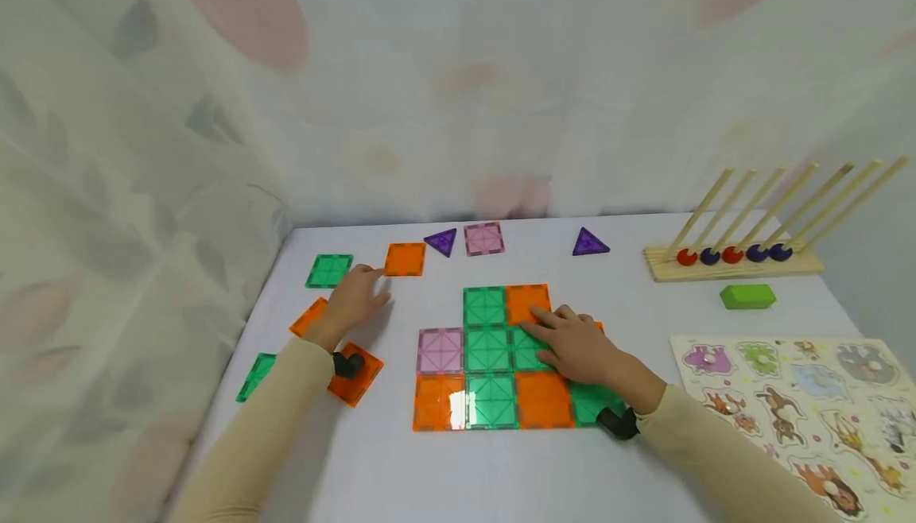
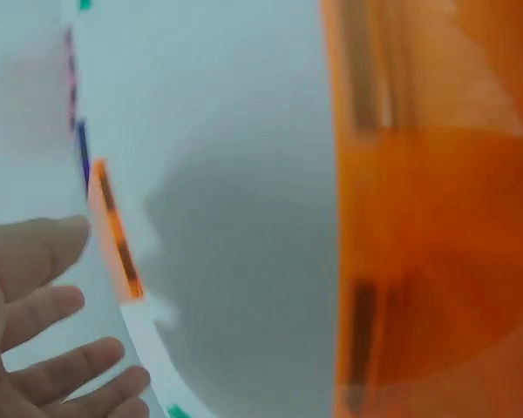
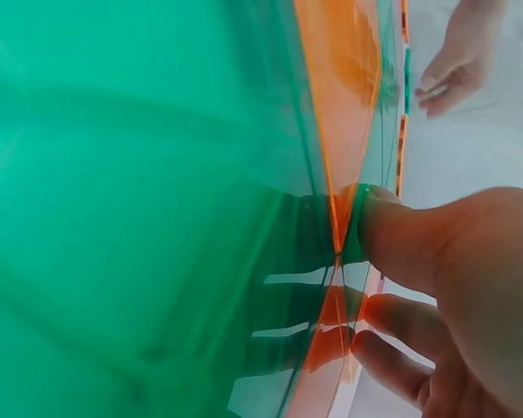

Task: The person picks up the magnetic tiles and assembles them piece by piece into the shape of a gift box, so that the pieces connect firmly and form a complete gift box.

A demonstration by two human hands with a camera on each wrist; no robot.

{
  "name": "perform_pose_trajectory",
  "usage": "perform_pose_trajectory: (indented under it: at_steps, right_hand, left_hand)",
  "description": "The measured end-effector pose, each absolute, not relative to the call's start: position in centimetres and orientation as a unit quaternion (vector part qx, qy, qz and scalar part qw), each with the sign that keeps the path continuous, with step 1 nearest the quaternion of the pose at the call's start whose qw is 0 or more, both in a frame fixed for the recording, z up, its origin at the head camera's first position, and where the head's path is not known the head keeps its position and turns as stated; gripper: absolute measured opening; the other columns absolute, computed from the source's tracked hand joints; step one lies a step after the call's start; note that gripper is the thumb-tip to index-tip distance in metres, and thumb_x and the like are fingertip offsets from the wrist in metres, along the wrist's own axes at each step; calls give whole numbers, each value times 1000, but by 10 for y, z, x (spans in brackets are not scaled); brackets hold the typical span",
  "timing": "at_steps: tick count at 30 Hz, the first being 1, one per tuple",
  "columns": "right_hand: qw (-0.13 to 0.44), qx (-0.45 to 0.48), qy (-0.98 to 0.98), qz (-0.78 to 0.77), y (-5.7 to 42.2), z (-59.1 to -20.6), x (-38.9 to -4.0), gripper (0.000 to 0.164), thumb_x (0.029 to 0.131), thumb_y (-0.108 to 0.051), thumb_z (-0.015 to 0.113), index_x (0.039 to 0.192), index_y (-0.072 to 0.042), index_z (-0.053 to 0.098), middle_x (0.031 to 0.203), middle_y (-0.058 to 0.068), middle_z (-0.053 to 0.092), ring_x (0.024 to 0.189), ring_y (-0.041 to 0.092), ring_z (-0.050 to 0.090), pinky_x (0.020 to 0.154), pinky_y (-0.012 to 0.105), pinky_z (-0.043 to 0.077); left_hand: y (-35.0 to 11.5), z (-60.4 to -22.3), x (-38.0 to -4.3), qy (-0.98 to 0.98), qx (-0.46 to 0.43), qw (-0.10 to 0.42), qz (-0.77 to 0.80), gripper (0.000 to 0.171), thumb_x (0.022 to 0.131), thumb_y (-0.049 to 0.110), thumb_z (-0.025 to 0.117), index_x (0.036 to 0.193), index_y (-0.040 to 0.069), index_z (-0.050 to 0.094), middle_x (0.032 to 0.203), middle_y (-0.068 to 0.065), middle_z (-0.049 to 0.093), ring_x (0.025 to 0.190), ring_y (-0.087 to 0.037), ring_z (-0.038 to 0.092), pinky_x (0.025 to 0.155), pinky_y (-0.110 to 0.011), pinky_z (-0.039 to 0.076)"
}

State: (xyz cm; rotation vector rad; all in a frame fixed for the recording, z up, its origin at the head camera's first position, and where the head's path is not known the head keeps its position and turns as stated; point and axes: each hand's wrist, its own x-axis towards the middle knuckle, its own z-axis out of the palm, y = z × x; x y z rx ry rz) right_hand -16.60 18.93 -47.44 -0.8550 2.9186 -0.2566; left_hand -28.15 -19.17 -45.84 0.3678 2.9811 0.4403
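Note:
My left hand (image 1: 354, 306) hovers with spread fingers just short of an orange square tile (image 1: 405, 259). The left wrist view shows those fingers (image 2: 65, 361) extended and holding nothing. Its wrist is above another orange tile (image 1: 355, 376). My right hand (image 1: 578, 346) rests on a flat block of joined translucent magnetic tiles, its fingertips touching a green tile (image 1: 528, 350) and an orange tile (image 1: 528, 300). In the right wrist view the thumb (image 3: 397, 239) and fingers touch the tile edges. A pink tile (image 1: 440, 350) lies on the block's left side.
Loose at the back are purple triangles (image 1: 440, 242) and a pink square (image 1: 484, 238). Green squares (image 1: 330, 270) lie at left. A wooden peg rack with beads (image 1: 737, 269), a green block (image 1: 747, 296) and an animal puzzle board (image 1: 801, 420) occupy the right.

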Motion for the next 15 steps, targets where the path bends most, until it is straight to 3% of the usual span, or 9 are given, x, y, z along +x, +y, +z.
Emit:
perform_pose_trajectory:
  at_steps: [6, 12, 15]
  right_hand:
    - [48, -279, 954, -100, 188, -479, -167, 55, 95, -35, 59, 145, -20, 44, 151, 14, 40, 116, 30, 45, 88, 55, 45]
    - [41, -277, 954, -107, 193, -479, -167, 54, 95, -35, 59, 145, -20, 44, 151, 13, 39, 118, 30, 45, 91, 56, 43]
    - [29, -284, 954, -94, 192, -479, -166, 54, 94, -35, 60, 144, -19, 46, 150, 14, 41, 117, 31, 46, 90, 57, 44]
  left_hand:
    - [-224, -455, -271, 981, 99, 65, 150, 59, 91, 24, 65, 138, -6, 46, 136, -30, 44, 122, -45, 46, 104, -56, 39]
    - [-245, -456, -238, 980, 81, 109, 143, 83, 90, 40, 66, 150, 0, 25, 146, -31, 29, 131, -47, 34, 103, -62, 36]
    - [-259, -461, -223, 981, 78, 98, 145, 82, 89, 39, 66, 150, 0, 26, 149, -32, 25, 135, -48, 29, 105, -64, 33]
